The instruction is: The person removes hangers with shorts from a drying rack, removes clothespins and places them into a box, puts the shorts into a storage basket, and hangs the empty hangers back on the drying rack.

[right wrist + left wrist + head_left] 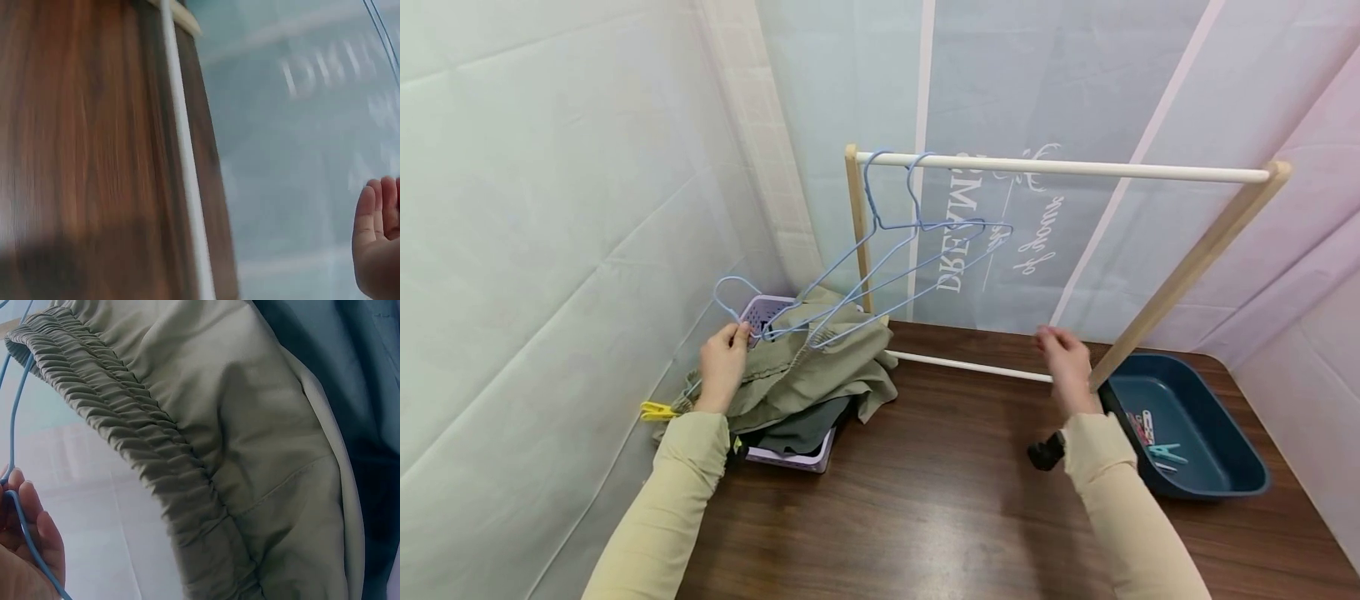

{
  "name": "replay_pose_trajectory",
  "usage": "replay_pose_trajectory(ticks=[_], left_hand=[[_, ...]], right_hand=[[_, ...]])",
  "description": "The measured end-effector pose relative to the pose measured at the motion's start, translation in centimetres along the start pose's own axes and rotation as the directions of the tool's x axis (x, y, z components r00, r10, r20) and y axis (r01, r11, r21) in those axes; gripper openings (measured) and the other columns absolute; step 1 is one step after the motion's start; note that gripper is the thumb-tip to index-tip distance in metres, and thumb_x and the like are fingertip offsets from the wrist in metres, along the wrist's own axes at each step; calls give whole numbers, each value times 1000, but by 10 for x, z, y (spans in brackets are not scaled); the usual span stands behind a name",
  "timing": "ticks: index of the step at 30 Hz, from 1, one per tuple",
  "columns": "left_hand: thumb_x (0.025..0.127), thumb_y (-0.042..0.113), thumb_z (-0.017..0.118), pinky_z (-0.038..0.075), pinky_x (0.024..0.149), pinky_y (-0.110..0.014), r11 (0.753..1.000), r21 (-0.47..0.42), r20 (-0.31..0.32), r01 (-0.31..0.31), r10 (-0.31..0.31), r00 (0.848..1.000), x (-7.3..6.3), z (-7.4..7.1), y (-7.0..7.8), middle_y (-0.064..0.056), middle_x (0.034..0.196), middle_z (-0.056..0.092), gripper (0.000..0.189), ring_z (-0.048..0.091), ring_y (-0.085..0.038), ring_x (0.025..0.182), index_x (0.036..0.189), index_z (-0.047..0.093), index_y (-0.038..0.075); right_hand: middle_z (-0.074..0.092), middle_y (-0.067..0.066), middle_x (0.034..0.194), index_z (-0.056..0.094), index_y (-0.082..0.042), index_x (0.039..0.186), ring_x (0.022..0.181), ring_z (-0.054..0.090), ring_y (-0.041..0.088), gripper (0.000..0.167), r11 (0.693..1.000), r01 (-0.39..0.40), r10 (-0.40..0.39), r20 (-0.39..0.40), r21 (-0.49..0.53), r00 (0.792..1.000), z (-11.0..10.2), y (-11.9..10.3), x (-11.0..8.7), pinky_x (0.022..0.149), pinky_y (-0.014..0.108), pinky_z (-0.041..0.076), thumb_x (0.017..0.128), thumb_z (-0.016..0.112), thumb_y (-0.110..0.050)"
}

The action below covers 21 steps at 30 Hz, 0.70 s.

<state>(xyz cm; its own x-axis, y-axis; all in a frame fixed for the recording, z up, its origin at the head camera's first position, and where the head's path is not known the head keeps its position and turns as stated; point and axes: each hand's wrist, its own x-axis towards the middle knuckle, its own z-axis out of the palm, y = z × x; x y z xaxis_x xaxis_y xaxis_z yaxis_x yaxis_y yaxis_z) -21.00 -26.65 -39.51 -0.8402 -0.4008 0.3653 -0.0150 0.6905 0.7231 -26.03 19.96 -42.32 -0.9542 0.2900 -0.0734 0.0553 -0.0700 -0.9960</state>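
My left hand point(724, 367) grips a blue wire hanger point(718, 292) just below its hook, at the left. From that hanger hangs an olive-khaki garment point(857, 362) with a gathered elastic waistband point(112, 406); the wire passes into the waistband in the left wrist view. A yellow clothespin point(657, 411) sits at the garment's left end. Behind and below is a lavender basket point(823, 457) with a dark garment point(805, 423) in it. My right hand point(1066, 367) holds nothing visible, its fingers loosely bent, near the rack's right post point(1187, 271).
A rack with a white top bar point(1060, 167) stands at the back, with two blue hangers point(868, 196) on its left end. A dark blue tub point(1206, 400) at the right holds several clothespins point(1167, 452). The rack's lower bar point(970, 365) runs low across the brown table point(940, 517).
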Motion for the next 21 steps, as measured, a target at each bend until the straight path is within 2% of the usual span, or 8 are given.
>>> replay_pose_trajectory(ticks=[3, 6, 8, 10, 12, 14, 17, 21], left_hand=[[99, 23, 51, 35, 60, -30, 1000, 2, -11, -7, 7, 1000, 0, 3, 1, -21, 78, 65, 31, 52, -30, 67, 84, 65, -1], [99, 21, 51, 36, 62, -31, 1000, -10, -12, -11, 11, 1000, 0, 4, 3, -21, 78, 65, 31, 54, -32, 69, 84, 65, -2], [99, 20, 51, 37, 64, -32, 1000, -21, -12, -16, 16, 1000, 0, 6, 4, -21, 79, 65, 30, 56, -33, 71, 84, 64, -2], [99, 20, 51, 38, 65, -33, 1000, -24, -13, -20, 20, 1000, -1, 7, 5, -22, 80, 65, 30, 56, -33, 73, 83, 64, -3], [99, 20, 50, 37, 64, -33, 999, -24, -15, -22, 22, 1000, -1, 8, 6, -22, 80, 64, 31, 55, -33, 72, 83, 63, -3], [99, 20, 50, 36, 63, -32, 1000, -18, -16, -23, 23, 1000, -1, 9, 7, -21, 79, 63, 31, 54, -33, 71, 82, 63, -2], [99, 21, 50, 35, 61, -33, 1000, -12, -14, -22, 22, 1000, -2, 10, 8, -21, 78, 62, 31, 53, -33, 70, 81, 62, -1], [99, 23, 49, 37, 61, -37, 1000, 9, -11, -17, 17, 1000, -4, 11, 11, -21, 80, 63, 31, 55, -36, 72, 82, 62, 0]], right_hand=[[67, -6, 95, 54, 4, 126, 82, 61, -3, 37, 973, 107, -72, 172, -204, 982, 34, -1, -8, 80, 13, 49, 98, 52, -20], [65, 16, 114, 57, 5, 124, 96, 63, 14, 36, 915, 236, -133, 308, -328, 942, 69, -2, -18, 90, 28, 48, 97, 55, -19], [61, 20, 124, 61, 1, 121, 107, 60, 26, 34, 862, 328, -169, 391, -386, 905, 90, 1, -25, 95, 38, 46, 96, 57, -21], [63, 18, 123, 63, -1, 118, 113, 58, 29, 30, 826, 395, -196, 452, -402, 870, 110, 2, -34, 98, 42, 45, 95, 58, -20], [65, 16, 121, 64, -3, 118, 113, 59, 29, 29, 802, 443, -221, 490, -400, 843, 127, 3, -44, 96, 43, 47, 95, 58, -19], [65, 14, 120, 63, -5, 119, 113, 59, 27, 28, 785, 476, -246, 506, -395, 826, 142, 4, -52, 96, 43, 48, 95, 58, -19], [62, 12, 124, 61, -6, 122, 116, 58, 26, 29, 780, 499, -263, 527, -377, 808, 159, 5, -62, 96, 42, 49, 96, 57, -18], [57, 11, 131, 58, -6, 128, 123, 53, 27, 33, 762, 531, -257, 579, -372, 774, 178, 5, -72, 100, 44, 46, 97, 56, -18]])
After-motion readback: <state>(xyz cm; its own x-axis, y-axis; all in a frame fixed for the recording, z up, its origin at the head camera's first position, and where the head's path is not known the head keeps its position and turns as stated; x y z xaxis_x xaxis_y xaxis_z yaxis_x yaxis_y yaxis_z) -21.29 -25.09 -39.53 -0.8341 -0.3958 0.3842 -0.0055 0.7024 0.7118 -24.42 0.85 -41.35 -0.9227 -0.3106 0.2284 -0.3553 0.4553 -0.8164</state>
